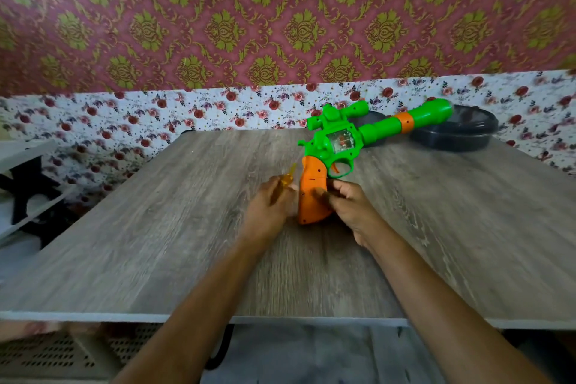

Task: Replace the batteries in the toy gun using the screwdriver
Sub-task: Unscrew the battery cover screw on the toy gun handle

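**user1:** where's this at? looks like nothing's opened up yet

**user2:** yeah, early i'd say. the toy gun [336, 140] lies on its side on the table [156, 227], barrel pointing off to the far right corner. the right hand [350, 207] is curled round the orange grip [311, 193] from the right, holding it steady. the left hand [268, 206] is just beside the grip, fingers wrapped round the screwdriver [285, 181]. can't see the tip, it's blurry and mostly hidden.

**user1:** so the battery door's in the grip?

**user2:** my guess. there's a seam across it and a couple of tiny dark dots that could be screws. the cover looks shut. next move needs the tip seated square in a screw head while the right hand stops the gun sliding, since smooth plastic on a laminate top will skate.

**user1:** materials?

**user2:** glossy hard plastic, bright green body with a scope on top, a clear window in the middle and an orange ring on the barrel. the screwdriver handle is see-through yellow. the table has a grey woodgrain finish, and a round black bowl [458, 131] sits behind the barrel.
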`<move>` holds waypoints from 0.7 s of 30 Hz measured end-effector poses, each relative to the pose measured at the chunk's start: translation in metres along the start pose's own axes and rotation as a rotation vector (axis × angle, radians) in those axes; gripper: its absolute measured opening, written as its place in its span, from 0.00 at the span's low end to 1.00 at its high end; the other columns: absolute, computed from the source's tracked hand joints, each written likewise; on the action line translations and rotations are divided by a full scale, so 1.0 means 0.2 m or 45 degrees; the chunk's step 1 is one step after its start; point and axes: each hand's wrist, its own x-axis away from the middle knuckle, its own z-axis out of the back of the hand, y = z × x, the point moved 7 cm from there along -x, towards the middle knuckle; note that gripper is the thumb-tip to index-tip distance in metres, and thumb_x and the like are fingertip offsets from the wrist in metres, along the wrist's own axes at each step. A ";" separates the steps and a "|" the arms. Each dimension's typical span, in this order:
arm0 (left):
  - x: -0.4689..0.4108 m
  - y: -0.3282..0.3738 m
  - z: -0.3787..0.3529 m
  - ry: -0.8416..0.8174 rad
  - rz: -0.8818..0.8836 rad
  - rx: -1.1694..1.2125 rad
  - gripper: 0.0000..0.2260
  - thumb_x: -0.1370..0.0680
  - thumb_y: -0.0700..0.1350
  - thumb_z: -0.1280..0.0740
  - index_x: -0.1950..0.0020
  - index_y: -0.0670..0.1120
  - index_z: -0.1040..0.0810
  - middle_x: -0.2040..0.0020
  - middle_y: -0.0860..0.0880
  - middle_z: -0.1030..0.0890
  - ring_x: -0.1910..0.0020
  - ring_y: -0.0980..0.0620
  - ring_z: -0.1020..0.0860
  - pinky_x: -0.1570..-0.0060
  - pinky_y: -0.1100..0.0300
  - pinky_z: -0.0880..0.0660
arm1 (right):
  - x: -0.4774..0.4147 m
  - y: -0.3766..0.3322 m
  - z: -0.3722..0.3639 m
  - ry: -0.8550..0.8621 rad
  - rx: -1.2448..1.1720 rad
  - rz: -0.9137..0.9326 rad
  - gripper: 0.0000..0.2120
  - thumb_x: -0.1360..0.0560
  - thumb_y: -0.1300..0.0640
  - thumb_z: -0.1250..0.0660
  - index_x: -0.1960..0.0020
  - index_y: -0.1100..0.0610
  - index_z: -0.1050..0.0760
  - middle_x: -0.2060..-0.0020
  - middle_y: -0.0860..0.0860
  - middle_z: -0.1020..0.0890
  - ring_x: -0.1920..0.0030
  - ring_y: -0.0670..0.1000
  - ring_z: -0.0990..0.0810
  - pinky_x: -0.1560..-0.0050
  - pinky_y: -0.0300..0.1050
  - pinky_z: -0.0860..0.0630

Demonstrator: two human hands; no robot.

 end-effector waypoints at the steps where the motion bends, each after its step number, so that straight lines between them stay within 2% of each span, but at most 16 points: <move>1: 0.00 0.01 0.03 0.083 -0.007 0.005 0.10 0.22 0.51 0.38 0.50 0.45 0.23 0.67 0.54 0.31 0.68 0.58 0.33 0.65 0.62 0.34 | 0.00 0.00 0.01 0.017 0.013 0.004 0.14 0.25 0.64 0.36 0.40 0.63 0.26 0.46 0.58 0.21 0.57 0.45 0.22 0.55 0.31 0.24; 2: 0.01 0.02 0.07 0.159 -0.049 -0.020 0.09 0.22 0.50 0.40 0.50 0.47 0.23 0.65 0.53 0.31 0.67 0.58 0.33 0.64 0.63 0.35 | 0.00 -0.01 0.01 0.026 0.020 0.006 0.15 0.25 0.64 0.36 0.39 0.64 0.26 0.46 0.57 0.21 0.58 0.43 0.23 0.57 0.29 0.25; 4: 0.05 0.11 0.12 0.236 -0.246 -0.212 0.13 0.23 0.45 0.41 0.43 0.47 0.21 0.57 0.49 0.28 0.64 0.62 0.31 0.62 0.73 0.34 | -0.01 0.00 0.03 0.038 0.015 0.011 0.15 0.25 0.65 0.36 0.38 0.65 0.27 0.47 0.56 0.21 0.60 0.40 0.22 0.58 0.27 0.25; 5: 0.08 0.17 0.13 0.263 -0.376 -0.309 0.15 0.24 0.41 0.40 0.39 0.45 0.22 0.54 0.47 0.27 0.63 0.64 0.30 0.62 0.77 0.35 | -0.01 0.00 0.04 0.046 0.004 0.013 0.16 0.25 0.66 0.36 0.38 0.65 0.27 0.47 0.55 0.22 0.63 0.38 0.21 0.59 0.27 0.25; 7: 0.12 0.26 0.16 0.363 -0.617 -0.356 0.16 0.26 0.38 0.36 0.39 0.44 0.22 0.52 0.47 0.24 0.62 0.65 0.27 0.61 0.79 0.33 | -0.02 0.01 0.06 0.072 -0.017 0.006 0.17 0.26 0.67 0.36 0.38 0.66 0.28 0.48 0.56 0.22 0.68 0.35 0.21 0.61 0.27 0.25; 9: 0.15 0.29 0.22 0.469 -0.659 -0.178 0.14 0.26 0.41 0.32 0.41 0.48 0.23 0.53 0.52 0.21 0.56 0.63 0.22 0.54 0.71 0.26 | -0.03 0.01 0.09 0.098 -0.034 0.003 0.17 0.26 0.68 0.36 0.38 0.66 0.28 0.46 0.58 0.22 0.70 0.33 0.22 0.62 0.28 0.25; 11: 0.16 0.29 0.28 0.544 -0.603 0.049 0.13 0.28 0.46 0.29 0.44 0.51 0.25 0.55 0.57 0.20 0.54 0.58 0.19 0.52 0.64 0.23 | -0.04 0.01 0.12 0.115 -0.043 -0.012 0.17 0.26 0.68 0.36 0.38 0.66 0.28 0.45 0.61 0.22 0.71 0.33 0.22 0.64 0.26 0.25; 14: 0.16 0.28 0.31 0.569 -0.525 0.217 0.14 0.31 0.46 0.25 0.50 0.53 0.25 0.59 0.58 0.19 0.56 0.56 0.18 0.54 0.62 0.22 | -0.04 0.00 0.13 0.124 -0.034 -0.034 0.16 0.26 0.67 0.36 0.39 0.66 0.27 0.44 0.62 0.22 0.71 0.34 0.22 0.66 0.26 0.25; 16: 0.17 0.30 0.28 0.530 -0.588 0.127 0.15 0.29 0.44 0.27 0.45 0.50 0.25 0.57 0.58 0.19 0.56 0.58 0.18 0.54 0.63 0.21 | -0.03 -0.01 0.12 0.094 -0.036 -0.030 0.16 0.26 0.67 0.36 0.39 0.66 0.27 0.44 0.62 0.21 0.70 0.34 0.22 0.65 0.27 0.24; 19: 0.20 0.35 0.21 0.451 -0.742 -0.066 0.22 0.26 0.43 0.29 0.34 0.49 0.32 0.53 0.51 0.19 0.54 0.58 0.18 0.52 0.68 0.22 | -0.01 -0.03 0.09 0.014 -0.045 0.024 0.14 0.26 0.67 0.37 0.40 0.65 0.26 0.46 0.62 0.21 0.66 0.36 0.20 0.59 0.30 0.22; 21: 0.23 0.38 0.18 0.449 -0.845 -0.190 0.20 0.25 0.42 0.32 0.35 0.49 0.32 0.51 0.51 0.20 0.52 0.60 0.20 0.52 0.72 0.24 | 0.00 -0.04 0.08 -0.029 -0.046 0.046 0.14 0.25 0.67 0.37 0.40 0.63 0.26 0.46 0.59 0.20 0.63 0.36 0.20 0.56 0.32 0.22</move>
